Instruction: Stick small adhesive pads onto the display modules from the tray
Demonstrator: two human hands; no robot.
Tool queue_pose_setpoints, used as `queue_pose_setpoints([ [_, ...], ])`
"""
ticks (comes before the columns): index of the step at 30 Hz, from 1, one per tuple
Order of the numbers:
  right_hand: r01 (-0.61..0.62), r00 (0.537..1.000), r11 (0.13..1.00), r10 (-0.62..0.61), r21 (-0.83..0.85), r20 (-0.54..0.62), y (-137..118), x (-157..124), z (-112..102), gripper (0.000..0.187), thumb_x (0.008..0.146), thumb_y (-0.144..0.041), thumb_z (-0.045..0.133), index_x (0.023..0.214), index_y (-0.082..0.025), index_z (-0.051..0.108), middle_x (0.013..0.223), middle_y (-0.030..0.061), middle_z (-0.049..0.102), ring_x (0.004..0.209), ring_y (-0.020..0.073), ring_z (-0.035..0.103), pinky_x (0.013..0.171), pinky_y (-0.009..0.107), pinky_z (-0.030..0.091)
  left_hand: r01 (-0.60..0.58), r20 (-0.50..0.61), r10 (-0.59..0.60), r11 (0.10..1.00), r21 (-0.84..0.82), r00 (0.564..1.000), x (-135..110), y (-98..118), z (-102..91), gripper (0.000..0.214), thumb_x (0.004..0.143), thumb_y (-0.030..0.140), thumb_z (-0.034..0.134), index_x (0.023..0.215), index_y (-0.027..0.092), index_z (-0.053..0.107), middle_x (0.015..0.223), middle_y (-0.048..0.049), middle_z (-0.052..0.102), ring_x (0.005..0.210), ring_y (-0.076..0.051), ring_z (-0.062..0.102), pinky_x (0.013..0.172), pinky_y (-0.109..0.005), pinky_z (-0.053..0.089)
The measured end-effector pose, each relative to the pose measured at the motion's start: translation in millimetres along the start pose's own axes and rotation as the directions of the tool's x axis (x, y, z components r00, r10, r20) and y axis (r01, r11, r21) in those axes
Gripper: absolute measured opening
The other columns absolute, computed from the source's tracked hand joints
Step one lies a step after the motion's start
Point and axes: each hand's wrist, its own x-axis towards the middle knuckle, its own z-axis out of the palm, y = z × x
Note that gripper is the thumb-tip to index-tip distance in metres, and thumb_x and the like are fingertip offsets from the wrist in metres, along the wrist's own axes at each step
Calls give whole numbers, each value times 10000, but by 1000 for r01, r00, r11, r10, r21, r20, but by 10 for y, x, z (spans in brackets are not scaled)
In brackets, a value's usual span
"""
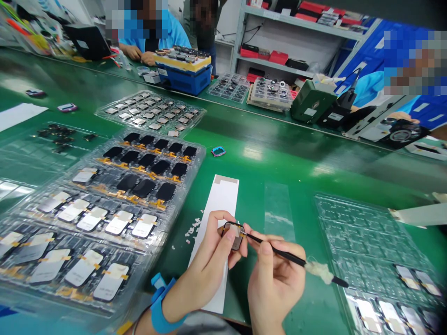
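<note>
My left hand (213,253) pinches a small square screen module (234,235) between thumb and fingers, just above a white paper strip (220,200). My right hand (274,279) grips thin black tweezers (279,251) whose tip touches the module's right edge; a tuft of white wadding (319,271) is wrapped near the tool's rear end. A blue wrist strap (159,309) circles my left wrist. Small white scraps (193,229) lie beside the strip.
Clear plastic trays of screen modules (104,204) fill the left of the green table (279,172). A nearly bare tray (370,242) lies at right, another tray (153,111) farther back. A small blue frame (218,151) sits mid-table. Other people work across the bench by a blue box (185,74).
</note>
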Motion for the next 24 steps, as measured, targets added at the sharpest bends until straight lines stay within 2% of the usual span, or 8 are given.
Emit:
queue_pose_setpoints([
  [10, 9, 1000, 1000, -9, -16, 15, 1, -6, -19, 126, 912, -99, 606, 941, -217, 572, 859, -10, 688, 837, 154, 758, 761, 312, 654, 16, -16, -16, 1000, 19, 1000, 0, 5, 4, 148, 1080, 368, 337, 1097, 239, 409, 786, 28, 566, 620, -94, 428, 640, -259, 369],
  [24, -16, 998, 1000, 14, 20, 66, -30, -4, -23, 167, 930, -70, 565, 971, -232, 565, 882, -1, 713, 869, 131, 752, 743, 250, 646, -55, -7, 55, 998, 8, 998, -39, -37, -16, 107, 1070, 355, 381, 1103, 261, 421, 821, 9, 573, 688, -113, 470, 626, -231, 391],
])
